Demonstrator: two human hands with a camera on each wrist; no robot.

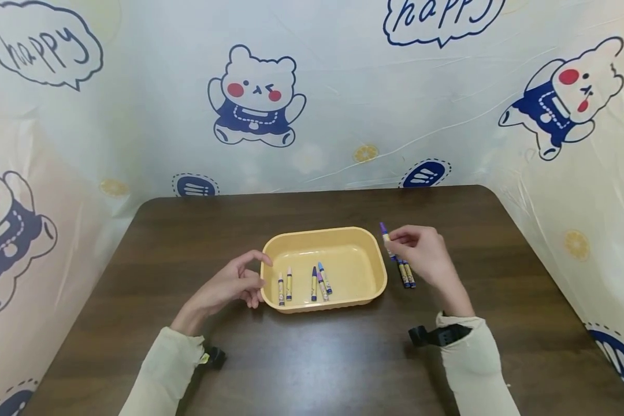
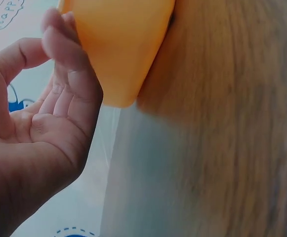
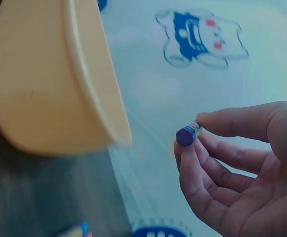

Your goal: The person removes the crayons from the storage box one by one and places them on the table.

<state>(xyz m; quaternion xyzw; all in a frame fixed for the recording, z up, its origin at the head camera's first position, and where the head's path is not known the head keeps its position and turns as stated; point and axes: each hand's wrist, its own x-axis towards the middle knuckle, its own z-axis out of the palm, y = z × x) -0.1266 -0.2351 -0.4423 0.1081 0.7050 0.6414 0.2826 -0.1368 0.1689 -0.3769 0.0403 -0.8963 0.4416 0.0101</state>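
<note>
A yellow plastic tray [image 1: 353, 266] sits on the table with several wrapped crayons inside, among them a dark blue crayon [image 1: 314, 283] and a light blue one [image 1: 325, 278]. My left hand [image 1: 229, 283] holds the tray's left rim, index finger over the edge; the left wrist view shows that hand [image 2: 59, 103] against the tray wall [image 2: 123, 49]. Between thumb and fingertips, my right hand [image 1: 423, 254] pinches a purple crayon [image 1: 384, 231] just off the tray's right side. In the right wrist view the crayon's purple end [image 3: 185, 137] faces the camera.
Dark-wrapped crayons [image 1: 406, 274] lie on the brown wooden table [image 1: 312, 358] right of the tray, partly hidden below my right hand. Behind the table hangs a pale sheet [image 1: 343, 104] printed with cartoon bears.
</note>
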